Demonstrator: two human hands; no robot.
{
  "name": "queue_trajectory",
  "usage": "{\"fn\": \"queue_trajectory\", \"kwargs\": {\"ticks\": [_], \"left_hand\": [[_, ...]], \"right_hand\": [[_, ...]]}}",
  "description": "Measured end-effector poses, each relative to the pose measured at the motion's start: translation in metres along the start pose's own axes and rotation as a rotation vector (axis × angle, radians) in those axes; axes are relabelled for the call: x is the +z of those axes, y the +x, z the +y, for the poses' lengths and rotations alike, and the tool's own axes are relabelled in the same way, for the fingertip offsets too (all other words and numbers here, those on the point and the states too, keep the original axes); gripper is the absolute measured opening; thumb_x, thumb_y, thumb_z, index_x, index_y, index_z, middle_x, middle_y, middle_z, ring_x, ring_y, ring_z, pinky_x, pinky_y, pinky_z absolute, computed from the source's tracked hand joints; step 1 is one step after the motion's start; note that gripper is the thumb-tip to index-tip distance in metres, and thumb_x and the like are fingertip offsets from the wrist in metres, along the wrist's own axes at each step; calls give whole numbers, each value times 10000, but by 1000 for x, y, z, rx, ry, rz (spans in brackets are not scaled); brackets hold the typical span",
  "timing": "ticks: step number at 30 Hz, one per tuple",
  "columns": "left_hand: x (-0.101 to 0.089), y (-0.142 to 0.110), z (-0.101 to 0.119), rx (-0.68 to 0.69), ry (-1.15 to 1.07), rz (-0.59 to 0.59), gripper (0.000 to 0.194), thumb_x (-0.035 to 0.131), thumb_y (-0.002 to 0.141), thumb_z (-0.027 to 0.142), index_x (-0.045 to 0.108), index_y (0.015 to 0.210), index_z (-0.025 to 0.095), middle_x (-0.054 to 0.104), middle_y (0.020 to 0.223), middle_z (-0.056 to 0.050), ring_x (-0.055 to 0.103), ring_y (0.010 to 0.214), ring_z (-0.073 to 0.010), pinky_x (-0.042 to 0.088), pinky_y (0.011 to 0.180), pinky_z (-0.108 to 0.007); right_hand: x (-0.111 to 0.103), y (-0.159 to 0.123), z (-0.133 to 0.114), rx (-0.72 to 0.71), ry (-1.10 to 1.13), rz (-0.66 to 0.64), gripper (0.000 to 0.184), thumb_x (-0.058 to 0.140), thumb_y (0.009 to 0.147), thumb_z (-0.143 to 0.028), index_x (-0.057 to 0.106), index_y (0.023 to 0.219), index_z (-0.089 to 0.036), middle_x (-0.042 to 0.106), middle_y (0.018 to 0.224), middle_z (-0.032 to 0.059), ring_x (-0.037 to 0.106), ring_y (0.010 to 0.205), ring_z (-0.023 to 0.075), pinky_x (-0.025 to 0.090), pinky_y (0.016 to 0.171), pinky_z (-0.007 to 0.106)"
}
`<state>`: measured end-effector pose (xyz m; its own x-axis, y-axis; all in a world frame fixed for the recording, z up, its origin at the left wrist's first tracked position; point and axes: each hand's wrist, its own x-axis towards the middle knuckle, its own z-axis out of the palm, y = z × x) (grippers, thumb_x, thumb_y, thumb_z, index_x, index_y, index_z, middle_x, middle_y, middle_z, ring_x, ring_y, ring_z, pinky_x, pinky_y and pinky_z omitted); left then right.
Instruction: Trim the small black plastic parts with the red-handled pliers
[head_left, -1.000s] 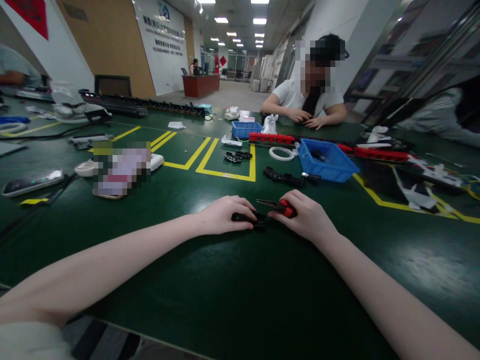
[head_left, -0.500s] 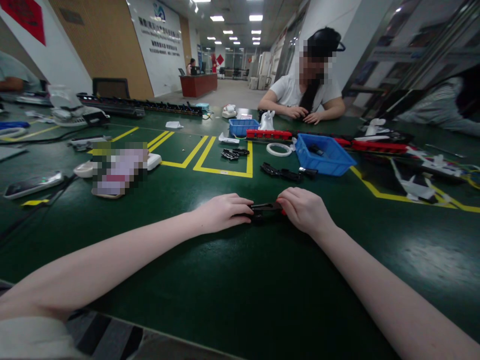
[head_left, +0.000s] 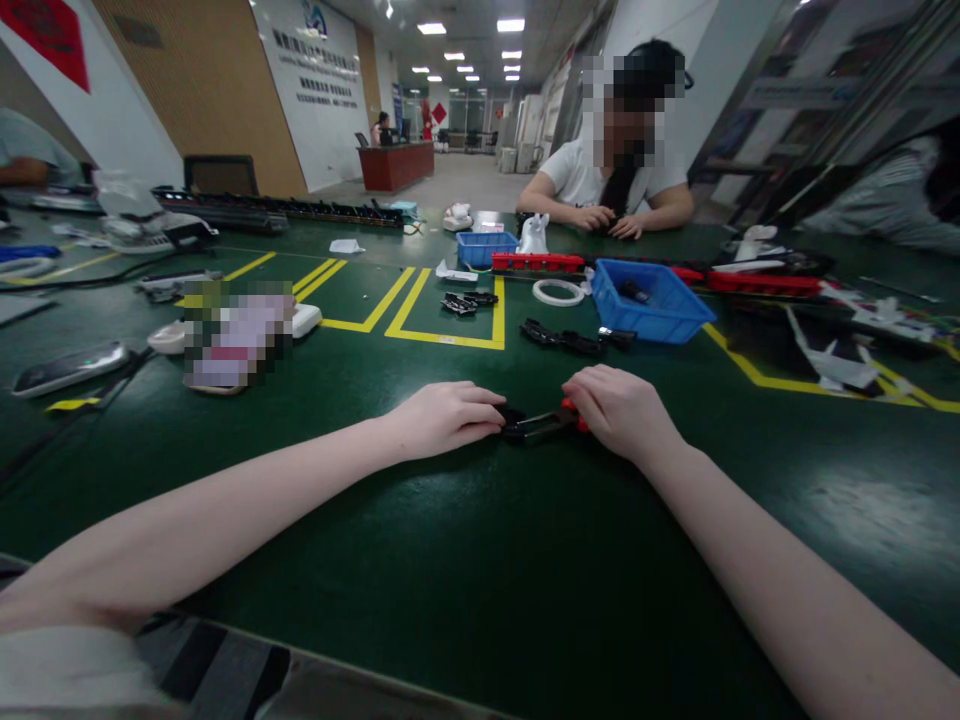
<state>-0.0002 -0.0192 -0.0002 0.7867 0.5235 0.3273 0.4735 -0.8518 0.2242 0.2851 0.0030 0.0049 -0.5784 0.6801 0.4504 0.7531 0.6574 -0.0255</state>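
Note:
Over the green table, my left hand (head_left: 457,415) pinches a small black plastic part (head_left: 513,420) by its left end. My right hand (head_left: 616,412) is closed on red-handled pliers (head_left: 556,424), whose dark metal jaws point left and meet the black part. Most of the handles are hidden in my fingers. Beyond my hands lie similar black parts (head_left: 576,342) in a row, and more black pieces (head_left: 459,304) rest inside a yellow-taped square.
A blue bin (head_left: 652,310) with dark pieces stands behind my right hand, beside a white ring (head_left: 558,292). A phone (head_left: 244,345) lies to the left. Red strips (head_left: 538,262) and a smaller blue bin (head_left: 487,246) are farther back. Across the table a person sits working.
My right hand has shifted slightly right, showing more of the red handles and the metal jaws. The black part has turned or tilted a little in my left fingers.

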Motion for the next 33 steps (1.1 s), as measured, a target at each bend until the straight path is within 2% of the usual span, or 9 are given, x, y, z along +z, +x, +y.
{"fn": "queue_trajectory", "kwargs": {"ticks": [3, 7, 13, 19, 26, 33], "left_hand": [[0, 0, 0, -17, -27, 4, 223, 550, 993, 260, 718, 1117, 183, 647, 1333, -89, 651, 1142, -227, 552, 945, -402], [-2, 1, -2, -89, -87, 10, 215, 571, 983, 258, 730, 1113, 195, 651, 1326, -77, 644, 1153, -229, 545, 960, -417], [-6, 3, -2, -171, -168, 4, 205, 596, 968, 241, 733, 1116, 205, 659, 1313, -56, 639, 1153, -219, 542, 966, -433], [-2, 2, -7, -131, -197, 33, 208, 599, 959, 214, 738, 1113, 196, 575, 1411, -79, 586, 1247, -237, 515, 1024, -447], [-3, 2, -8, -135, -244, 31, 224, 640, 934, 249, 719, 1130, 173, 654, 1239, -85, 638, 1113, -212, 541, 959, -404], [-3, 2, -10, -113, -191, 8, 256, 668, 918, 283, 704, 1153, 189, 681, 1207, -80, 646, 1080, -223, 537, 918, -409]], "right_hand": [[-4, -5, 8, -20, 40, -76, 354, 401, 1001, -444, 645, 921, -200, 688, 962, 94, 623, 877, 228, 465, 737, 350], [-4, -9, 17, 26, 28, -157, 413, 395, 988, -520, 635, 1053, -190, 650, 1092, 122, 610, 926, 258, 480, 763, 393], [0, -8, 16, 28, -35, -146, 407, 377, 997, -494, 635, 968, -181, 640, 1000, 117, 584, 878, 248, 457, 744, 379], [-2, -8, 13, -5, -102, -100, 397, 377, 1001, -427, 646, 861, -170, 657, 873, 104, 592, 787, 223, 426, 683, 347], [-1, -7, 17, 6, -101, -33, 439, 355, 1004, -430, 659, 830, -166, 669, 844, 104, 604, 749, 215, 415, 657, 338], [-1, -7, 20, -8, -98, -31, 451, 338, 1005, -436, 658, 835, -168, 664, 850, 103, 601, 730, 209, 414, 658, 333]]}}
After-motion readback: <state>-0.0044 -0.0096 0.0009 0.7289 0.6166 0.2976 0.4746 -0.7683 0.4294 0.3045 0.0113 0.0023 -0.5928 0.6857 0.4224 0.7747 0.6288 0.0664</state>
